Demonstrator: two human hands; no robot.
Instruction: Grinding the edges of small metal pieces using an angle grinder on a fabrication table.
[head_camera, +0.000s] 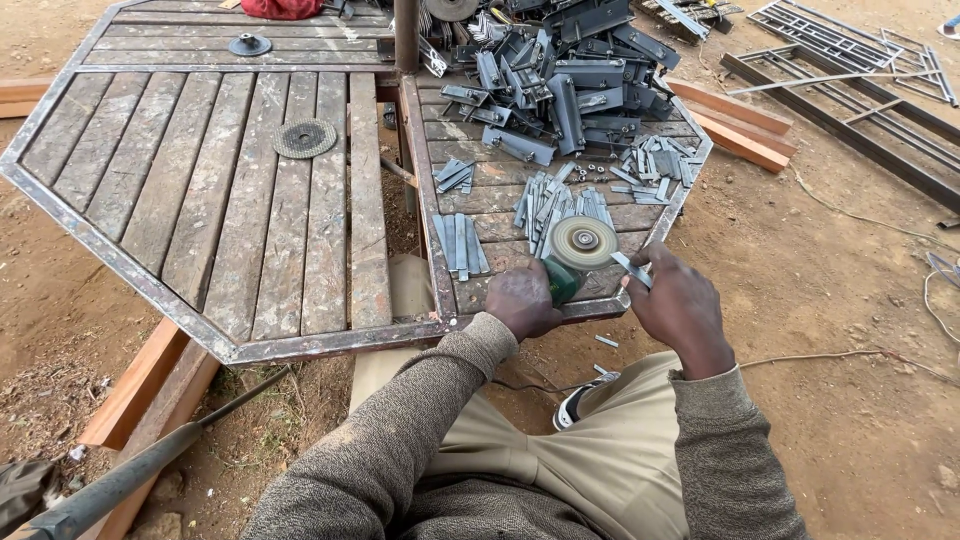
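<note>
Your left hand (523, 298) grips the green angle grinder (563, 278), its round disc (583, 242) face-up; your right hand (680, 308) pinches a flat grey metal strip (632, 269) beside it.

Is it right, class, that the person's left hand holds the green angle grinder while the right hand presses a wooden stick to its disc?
Not quite. In the head view, the right hand holds a small flat metal strip, not wood. The left hand does hold the green angle grinder.

Soft even daylight, faint shadows (overcast?), sharp focus, slight wide-angle bend at edges.
</note>
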